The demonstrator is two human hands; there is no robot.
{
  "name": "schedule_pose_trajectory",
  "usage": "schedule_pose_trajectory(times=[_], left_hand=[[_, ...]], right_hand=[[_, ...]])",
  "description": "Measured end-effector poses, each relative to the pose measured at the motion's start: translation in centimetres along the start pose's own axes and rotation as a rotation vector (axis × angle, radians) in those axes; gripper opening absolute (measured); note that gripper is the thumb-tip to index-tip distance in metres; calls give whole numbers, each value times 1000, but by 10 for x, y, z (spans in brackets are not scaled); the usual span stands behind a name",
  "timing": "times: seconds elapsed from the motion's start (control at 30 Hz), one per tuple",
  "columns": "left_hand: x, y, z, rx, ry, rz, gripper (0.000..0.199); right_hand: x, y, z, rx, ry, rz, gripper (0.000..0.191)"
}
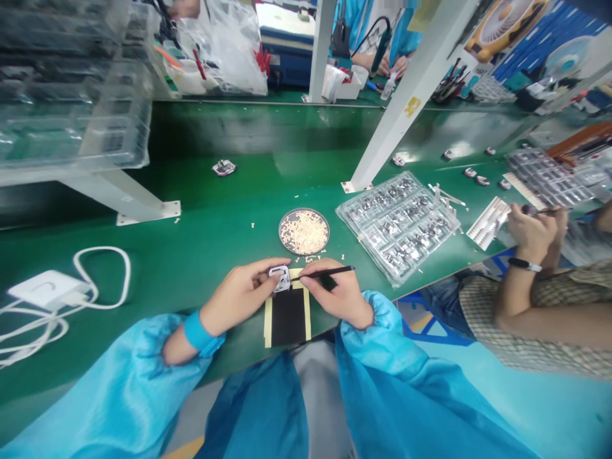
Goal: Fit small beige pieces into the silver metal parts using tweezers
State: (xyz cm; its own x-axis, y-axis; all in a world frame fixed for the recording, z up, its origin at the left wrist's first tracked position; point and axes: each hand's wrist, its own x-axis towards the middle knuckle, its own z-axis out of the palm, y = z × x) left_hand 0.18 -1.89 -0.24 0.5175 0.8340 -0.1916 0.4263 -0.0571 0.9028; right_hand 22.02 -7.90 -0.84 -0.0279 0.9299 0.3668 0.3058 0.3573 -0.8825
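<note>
My left hand is closed on a small white plastic housing, its thumb on the near side. In my right hand is a slim black pair of tweezers, held like a pen. The tweezers' tip points left at the housing; whether it touches is too small to tell. Below both hands lies a black pad edged with yellow tape. Just beyond them stands a round dish full of tiny pale and dark pieces, with several pale bits scattered at its near rim.
A clear compartment tray of small parts lies to the right, below a slanted white post. At left are a white adapter with cable and stacked clear trays. A co-worker's hands work at far right.
</note>
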Motion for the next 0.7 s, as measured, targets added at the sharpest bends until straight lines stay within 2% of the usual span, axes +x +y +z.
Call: schedule_pose_trajectory(times=[0.13, 0.27, 0.37, 0.43, 0.5, 0.6, 0.7], left_hand=[[0, 0, 1, -10, 18, 15, 45], [0, 1, 2, -51, 5, -7, 43], [1, 5, 0, -124, -12, -35, 43], [1, 9, -3, -204, -17, -46, 44], [1, 13, -6, -295, -25, -51, 48], [1, 16, -8, -423, -50, -46, 54], [0, 18, -7, -500, -75, -46, 52]], right_hand=[[0, 2, 1, 42, -38, 21, 11], [0, 6, -4, 247, -112, 94, 6], [1, 5, -9, 366, -176, 123, 8], [3, 1, -10, 407, -174, 125, 10], [7, -5, -7, 377, -100, 84, 9], [15, -13, 3, 221, 11, -53, 10], [22, -17, 13, 95, 15, -169, 12]])
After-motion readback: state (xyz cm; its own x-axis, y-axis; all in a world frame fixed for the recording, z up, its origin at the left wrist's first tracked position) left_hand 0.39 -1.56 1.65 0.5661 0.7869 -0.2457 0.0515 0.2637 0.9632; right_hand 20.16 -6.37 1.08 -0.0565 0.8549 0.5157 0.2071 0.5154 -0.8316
